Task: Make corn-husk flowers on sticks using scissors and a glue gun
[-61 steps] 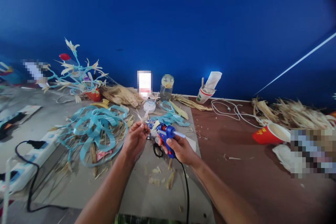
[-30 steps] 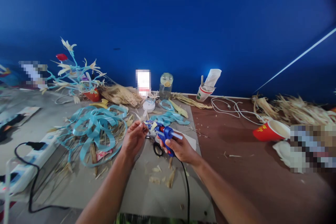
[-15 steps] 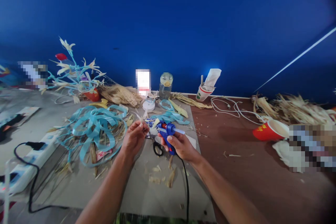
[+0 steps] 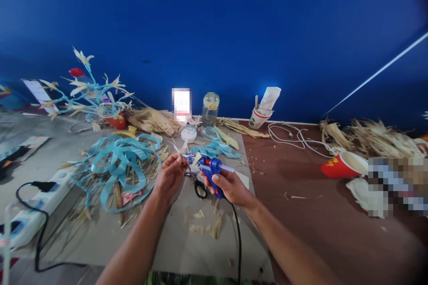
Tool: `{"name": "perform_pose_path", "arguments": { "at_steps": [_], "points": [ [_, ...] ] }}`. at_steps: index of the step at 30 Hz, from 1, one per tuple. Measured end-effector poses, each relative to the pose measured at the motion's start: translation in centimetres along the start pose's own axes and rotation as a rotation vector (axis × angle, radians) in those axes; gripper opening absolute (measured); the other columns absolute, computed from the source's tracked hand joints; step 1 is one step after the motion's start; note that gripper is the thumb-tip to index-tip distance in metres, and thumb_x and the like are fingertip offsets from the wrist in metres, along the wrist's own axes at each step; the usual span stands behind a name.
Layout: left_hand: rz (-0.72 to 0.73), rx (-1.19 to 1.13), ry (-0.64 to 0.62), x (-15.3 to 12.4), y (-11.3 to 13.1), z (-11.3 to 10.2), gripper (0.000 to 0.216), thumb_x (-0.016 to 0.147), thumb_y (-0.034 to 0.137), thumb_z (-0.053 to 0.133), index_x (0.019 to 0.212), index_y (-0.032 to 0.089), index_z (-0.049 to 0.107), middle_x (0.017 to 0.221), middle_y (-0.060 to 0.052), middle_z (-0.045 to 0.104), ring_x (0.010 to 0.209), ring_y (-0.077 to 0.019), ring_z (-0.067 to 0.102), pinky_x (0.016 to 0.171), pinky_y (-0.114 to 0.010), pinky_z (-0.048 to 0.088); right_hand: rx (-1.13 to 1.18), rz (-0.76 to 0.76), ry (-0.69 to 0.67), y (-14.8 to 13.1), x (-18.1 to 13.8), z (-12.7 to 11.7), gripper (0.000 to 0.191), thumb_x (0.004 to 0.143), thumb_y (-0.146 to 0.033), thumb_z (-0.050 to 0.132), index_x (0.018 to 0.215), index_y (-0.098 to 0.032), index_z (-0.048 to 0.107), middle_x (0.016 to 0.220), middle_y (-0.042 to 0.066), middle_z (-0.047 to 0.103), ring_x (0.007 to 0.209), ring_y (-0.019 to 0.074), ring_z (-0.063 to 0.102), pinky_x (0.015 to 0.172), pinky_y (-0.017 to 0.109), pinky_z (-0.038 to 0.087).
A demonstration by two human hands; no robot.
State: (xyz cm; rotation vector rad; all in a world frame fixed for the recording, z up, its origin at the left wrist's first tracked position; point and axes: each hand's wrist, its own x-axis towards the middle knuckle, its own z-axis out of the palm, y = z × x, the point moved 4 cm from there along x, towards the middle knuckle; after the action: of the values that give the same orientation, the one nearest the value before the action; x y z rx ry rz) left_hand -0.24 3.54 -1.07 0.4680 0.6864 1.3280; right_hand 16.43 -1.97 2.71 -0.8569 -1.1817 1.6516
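My right hand (image 4: 227, 185) is wrapped round a blue glue gun (image 4: 211, 170), a pale glue stick poking out of its back end and a black cord hanging down. The gun's nozzle points left, close to my left hand (image 4: 172, 171). Between the pinched fingertips of that hand is a small pale husk flower (image 4: 180, 146), its thin petals sticking up. Fingers partly hide where the nozzle and the flower meet, so I cannot tell whether they touch. Under the gun lie black-handled scissors (image 4: 201, 189), and a heap of light-blue ribbon (image 4: 122, 169) is left of my left hand.
Blue-wrapped branches with pale husk flowers (image 4: 95, 87) stand in a red cup (image 4: 117, 121) at the back left. A white power strip (image 4: 50, 200) lies at left. Behind my hands stands a glass jar (image 4: 210, 109); a red paper cup (image 4: 341, 164) lies tipped at right.
Both hands keep nearly the same pose, with the flower and glue gun still held. The whole view has shifted very slightly.
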Motion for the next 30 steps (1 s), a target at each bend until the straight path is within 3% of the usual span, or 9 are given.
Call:
{"name": "perform_pose_path", "arguments": {
  "at_steps": [21,26,30],
  "points": [
    [-0.006,-0.012,-0.021,0.1,-0.1,-0.2,0.011,0.066,0.014,0.074,0.073,0.016,0.066,0.067,0.000,0.065,0.065,-0.0104,0.059,0.074,-0.027,0.045,-0.025,-0.022,-0.060,-0.4,0.0,0.1,0.047,0.073,-0.057,0.062,0.091,-0.014,0.062,0.071,0.003,0.055,0.053,0.0077,0.044,0.049,0.023,0.034],
    [0.004,-0.010,-0.029,-0.2,0.0,0.5,0.012,0.064,0.015,0.075,0.072,0.016,0.065,0.068,0.000,0.064,0.065,-0.0097,0.058,0.072,-0.026,0.045,-0.212,-0.117,-0.039,-2.4,-0.5,-0.2,0.044,0.074,-0.056,0.061,0.091,-0.016,0.063,0.077,0.003,0.055,0.063,0.0119,0.047,0.057,0.025,0.039],
    [0.015,-0.009,-0.022,-0.3,0.2,0.8,0.015,0.061,0.015,0.077,0.070,0.016,0.065,0.066,0.000,0.063,0.064,-0.0096,0.057,0.068,-0.024,0.045,-0.577,-0.298,0.029,-4.5,-1.6,-1.0,0.037,0.076,-0.046,0.063,0.101,-0.018,0.063,0.092,0.007,0.056,0.082,0.0179,0.051,0.073,0.030,0.043]
  ]
}}
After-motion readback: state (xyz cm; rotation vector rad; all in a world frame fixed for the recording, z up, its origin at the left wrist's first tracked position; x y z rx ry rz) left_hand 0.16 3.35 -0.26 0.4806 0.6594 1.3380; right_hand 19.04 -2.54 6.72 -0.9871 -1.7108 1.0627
